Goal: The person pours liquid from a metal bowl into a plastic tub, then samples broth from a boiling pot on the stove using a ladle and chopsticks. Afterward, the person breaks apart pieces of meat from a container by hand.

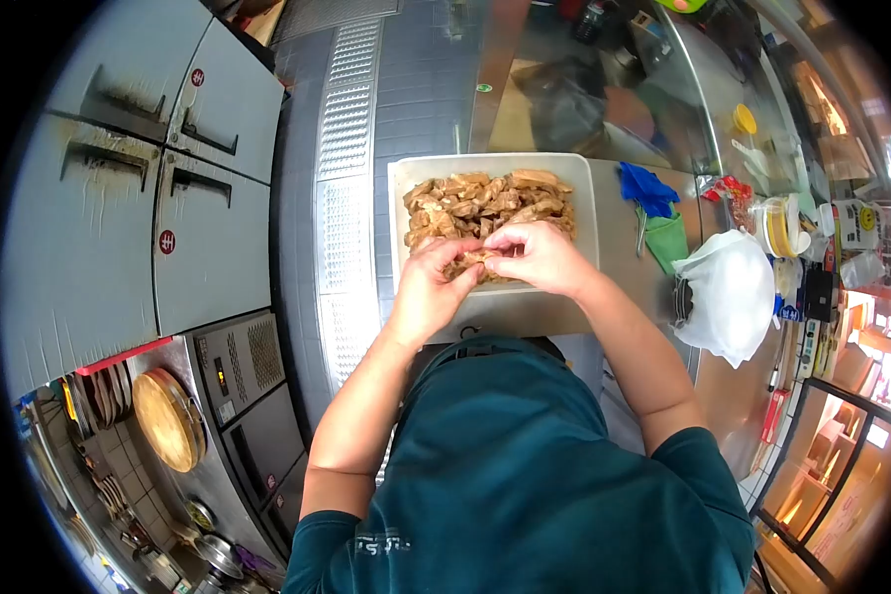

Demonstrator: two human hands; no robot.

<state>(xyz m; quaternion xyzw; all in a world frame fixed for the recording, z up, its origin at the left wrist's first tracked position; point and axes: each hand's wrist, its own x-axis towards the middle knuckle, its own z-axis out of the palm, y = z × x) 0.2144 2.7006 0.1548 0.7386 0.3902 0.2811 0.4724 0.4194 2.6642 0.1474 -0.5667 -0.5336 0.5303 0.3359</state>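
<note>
A white plastic tub sits in front of me, heaped with brown, glistening pieces that look like marinated meat. Over its near side, my left hand and my right hand meet, thumbs and fingers pinching. Between them is one small piece of meat, gripped from both sides. The fingers partly cover this piece, and its lower side blends into the heap behind it.
Right of the tub, a steel counter carries a blue cloth, a green cloth and a white plastic bag. Grey refrigerator doors stand at left, beyond a metal floor grate. A round wooden board is at lower left.
</note>
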